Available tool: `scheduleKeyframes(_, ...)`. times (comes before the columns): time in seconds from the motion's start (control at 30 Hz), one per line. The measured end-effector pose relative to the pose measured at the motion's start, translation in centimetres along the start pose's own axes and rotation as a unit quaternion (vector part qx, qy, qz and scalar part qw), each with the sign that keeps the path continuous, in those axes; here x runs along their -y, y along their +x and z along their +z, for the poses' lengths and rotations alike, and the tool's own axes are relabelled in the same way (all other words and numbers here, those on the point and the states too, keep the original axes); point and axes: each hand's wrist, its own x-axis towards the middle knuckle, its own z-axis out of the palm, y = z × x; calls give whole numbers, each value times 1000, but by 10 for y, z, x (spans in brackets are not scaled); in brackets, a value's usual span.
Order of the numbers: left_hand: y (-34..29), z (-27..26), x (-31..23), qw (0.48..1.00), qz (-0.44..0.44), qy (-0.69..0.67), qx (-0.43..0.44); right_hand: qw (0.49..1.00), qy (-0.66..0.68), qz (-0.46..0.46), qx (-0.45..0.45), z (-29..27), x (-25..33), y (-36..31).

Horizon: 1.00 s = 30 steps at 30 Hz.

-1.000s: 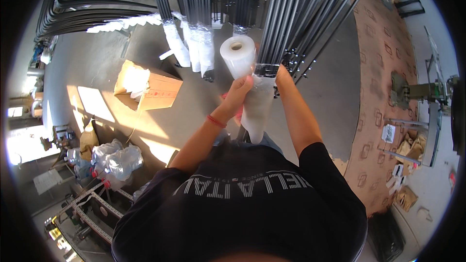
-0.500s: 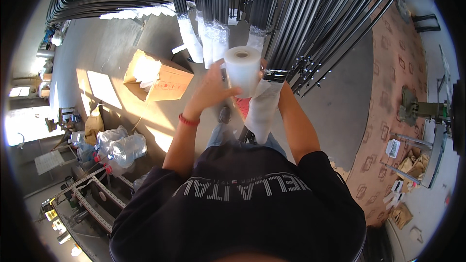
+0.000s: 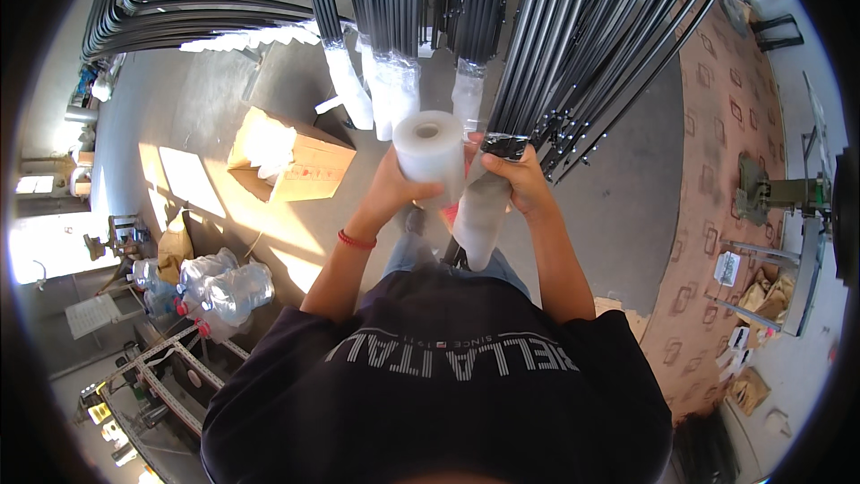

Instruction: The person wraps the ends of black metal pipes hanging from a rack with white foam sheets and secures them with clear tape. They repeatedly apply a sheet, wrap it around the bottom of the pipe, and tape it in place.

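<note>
A roll of clear stretch film [image 3: 430, 154] stands nearly upright in my left hand [image 3: 392, 190], with the fingers around its side and the thumb across its near face. My right hand [image 3: 527, 181] is closed around the end of a bundle of black tubes [image 3: 537, 54], just right of the roll. White film wrapping [image 3: 482, 224] covers the near end of this bundle and tapers toward my body. A dark shiny band [image 3: 504, 145] shows just above my right thumb. The fingers on the far side of the roll and bundle are partly hidden.
More bundles of black tubes [image 3: 381, 0] with film-wrapped ends stand ahead. An open cardboard box [image 3: 309, 168] sits on the floor at left. Large clear water bottles [image 3: 235, 291] and a metal frame [image 3: 170, 376] are at lower left. A patterned brown sheet [image 3: 690, 296] lies along the right.
The roll has come slightly nearer and left. My right hand, earlier mostly hidden behind the roll and bundle, now shows with its thumb on the bundle. My left hand has closed onto the roll.
</note>
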Motion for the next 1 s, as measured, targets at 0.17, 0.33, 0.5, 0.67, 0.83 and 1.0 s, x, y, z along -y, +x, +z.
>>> scheduleKeyframes(0.17,-27,21,-45,998,35,14,46,999,-3,19,-39,-4,-2,3)
scheduleKeyframes(0.33,-28,63,-55,941,162,252,161,990,-57,-19,-126,12,-10,-3)
scheduleKeyframes(0.5,-22,67,-61,947,118,267,137,921,35,-216,-321,20,-27,-89)
scheduleKeyframes(0.67,-30,94,-59,940,164,291,63,885,-168,-252,-352,84,-14,-110)
scheduleKeyframes(0.83,-20,88,-52,926,196,282,158,886,-162,-205,-382,78,15,-105)
scheduleKeyframes(1.0,66,81,-21,985,123,27,117,903,-174,-205,-336,58,18,-114)
